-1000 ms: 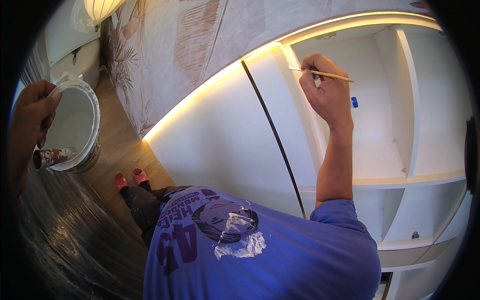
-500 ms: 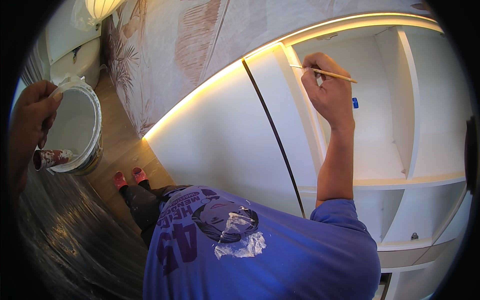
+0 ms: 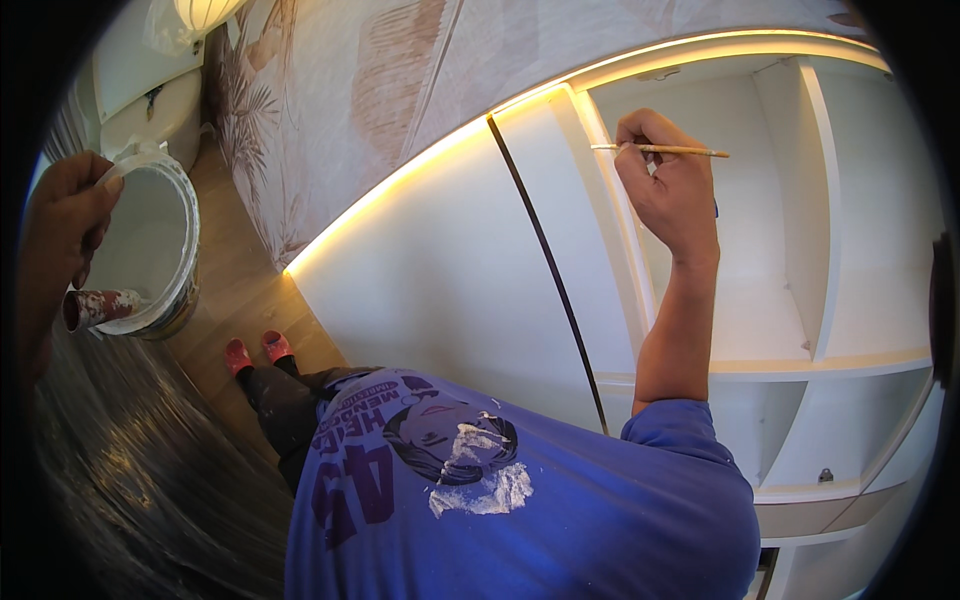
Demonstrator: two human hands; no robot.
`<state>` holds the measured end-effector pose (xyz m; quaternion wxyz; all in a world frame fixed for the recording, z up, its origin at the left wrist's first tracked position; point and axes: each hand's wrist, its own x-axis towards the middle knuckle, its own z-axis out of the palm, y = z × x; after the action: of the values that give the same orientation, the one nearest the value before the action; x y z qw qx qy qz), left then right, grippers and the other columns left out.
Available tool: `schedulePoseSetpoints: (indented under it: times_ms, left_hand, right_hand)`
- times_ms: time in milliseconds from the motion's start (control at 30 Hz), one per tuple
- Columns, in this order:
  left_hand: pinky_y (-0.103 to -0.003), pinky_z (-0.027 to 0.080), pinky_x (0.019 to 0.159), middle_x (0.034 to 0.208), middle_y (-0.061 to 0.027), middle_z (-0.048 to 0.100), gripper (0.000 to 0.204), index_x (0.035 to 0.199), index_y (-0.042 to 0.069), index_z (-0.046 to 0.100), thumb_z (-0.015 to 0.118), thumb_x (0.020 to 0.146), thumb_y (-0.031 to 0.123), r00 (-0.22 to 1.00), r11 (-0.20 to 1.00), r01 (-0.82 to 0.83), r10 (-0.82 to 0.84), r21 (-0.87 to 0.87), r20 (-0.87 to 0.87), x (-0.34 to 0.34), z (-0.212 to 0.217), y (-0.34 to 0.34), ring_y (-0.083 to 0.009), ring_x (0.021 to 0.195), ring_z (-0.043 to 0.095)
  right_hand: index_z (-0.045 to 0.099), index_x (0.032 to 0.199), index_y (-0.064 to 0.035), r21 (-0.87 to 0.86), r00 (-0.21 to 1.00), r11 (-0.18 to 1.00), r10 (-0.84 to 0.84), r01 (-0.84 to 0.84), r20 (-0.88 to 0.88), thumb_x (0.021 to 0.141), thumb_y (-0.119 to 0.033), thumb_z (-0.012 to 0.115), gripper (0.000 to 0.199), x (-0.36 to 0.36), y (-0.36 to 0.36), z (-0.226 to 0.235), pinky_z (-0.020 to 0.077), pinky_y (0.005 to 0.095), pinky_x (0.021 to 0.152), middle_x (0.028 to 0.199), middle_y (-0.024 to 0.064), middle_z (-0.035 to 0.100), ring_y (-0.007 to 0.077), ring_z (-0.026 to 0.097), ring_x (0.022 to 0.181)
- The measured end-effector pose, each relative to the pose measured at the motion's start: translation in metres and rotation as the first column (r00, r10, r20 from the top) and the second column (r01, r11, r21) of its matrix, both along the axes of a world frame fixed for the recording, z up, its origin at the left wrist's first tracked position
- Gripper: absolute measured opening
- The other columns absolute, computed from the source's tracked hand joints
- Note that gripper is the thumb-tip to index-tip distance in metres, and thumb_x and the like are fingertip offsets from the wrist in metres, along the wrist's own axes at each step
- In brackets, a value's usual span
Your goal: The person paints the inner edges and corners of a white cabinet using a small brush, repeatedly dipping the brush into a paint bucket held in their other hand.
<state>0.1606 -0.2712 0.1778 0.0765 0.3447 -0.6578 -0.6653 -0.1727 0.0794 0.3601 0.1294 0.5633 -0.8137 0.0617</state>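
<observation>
Below the bare hands (image 3: 72,215) (image 3: 668,190): a short-sleeved blue T-shirt (image 3: 600,510) with dark print (image 3: 358,490) and whitish smears (image 3: 490,494), dark trousers (image 3: 276,408) and red shoes (image 3: 237,355).

The thin paintbrush with yellowish wooden handle (image 3: 695,152) is nearly horizontal in the upper right of the frame, its whitish tip pointing left. The round, open, white-smeared plastic bucket (image 3: 191,235) is at the left.

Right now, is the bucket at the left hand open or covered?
Open: nothing covers the top of the bucket, and its pale inside shows. How full it is, I cannot tell.
</observation>
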Motion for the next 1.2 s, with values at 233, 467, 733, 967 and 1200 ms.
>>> schedulePoseSetpoints:
  times_ms: [233, 467, 733, 967, 1200]
  left_hand:
    - [-0.024, 0.031, 0.049, 0.067, 0.0046, 0.046, 0.027, 0.101, 0.005, 0.063, 0.060, 0.101, 0.032, 0.997, 0.980, 0.030, -0.016, -0.196, 0.072, 0.012, -0.028, -0.015, -0.0039, 0.055, 0.038]
    - [-0.023, 0.027, 0.046, 0.066, 0.0059, 0.044, 0.026, 0.100, 0.007, 0.062, 0.060, 0.100, 0.034, 0.995, 0.972, 0.023, 0.001, -0.236, 0.102, 0.008, -0.030, -0.013, -0.0027, 0.053, 0.036]
    - [-0.023, 0.026, 0.045, 0.063, 0.0064, 0.043, 0.025, 0.099, 0.008, 0.062, 0.060, 0.100, 0.033, 0.998, 0.972, 0.025, -0.009, -0.232, 0.068, 0.007, -0.038, -0.018, -0.0022, 0.052, 0.035]
    - [-0.023, 0.027, 0.047, 0.063, 0.0062, 0.044, 0.025, 0.099, 0.006, 0.061, 0.062, 0.099, 0.031, 0.992, 0.968, -0.018, 0.049, -0.249, 0.117, 0.005, -0.017, 0.000, -0.0029, 0.051, 0.035]
    - [-0.023, 0.026, 0.043, 0.063, 0.0046, 0.045, 0.025, 0.100, 0.006, 0.062, 0.063, 0.098, 0.031, 0.990, 0.964, -0.032, 0.068, -0.264, 0.127, 0.000, -0.014, 0.002, -0.0038, 0.050, 0.036]
  right_hand:
    - [0.059, 0.085, -0.0012, 0.001, 0.999, 0.999, 0.033, -0.033, -0.007, 0.086, -0.004, 0.057, 0.004, -0.006, -0.010, -0.001, 0.0350, 0.0342, 0.053, 0.066, 0.0079, 0.052, 0.0158, 0.041, 0.055]
    - [0.060, 0.087, -0.0008, -0.019, 1.000, 0.999, 0.027, -0.027, -0.003, 0.088, -0.005, 0.059, 0.005, -0.012, -0.015, -0.005, 0.0411, 0.0330, 0.056, 0.072, 0.0072, 0.058, 0.0160, 0.048, 0.058]
    - [0.062, 0.089, -0.0009, -0.020, 0.999, 0.998, 0.052, -0.052, -0.010, 0.088, -0.005, 0.059, 0.005, -0.009, -0.012, -0.004, 0.0461, 0.0317, 0.061, 0.077, 0.0063, 0.061, 0.0170, 0.052, 0.063]
    - [0.060, 0.088, -0.0016, 0.044, 1.000, 0.999, 0.004, -0.003, -0.023, 0.089, -0.006, 0.058, 0.004, -0.005, -0.011, -0.001, 0.0414, 0.0353, 0.059, 0.075, 0.0087, 0.059, 0.0183, 0.048, 0.062]
    - [0.061, 0.089, -0.0013, 0.009, 0.999, 1.000, 0.029, -0.028, -0.029, 0.090, -0.006, 0.059, 0.005, -0.008, -0.014, -0.005, 0.0450, 0.0344, 0.061, 0.077, 0.0084, 0.060, 0.0189, 0.054, 0.064]
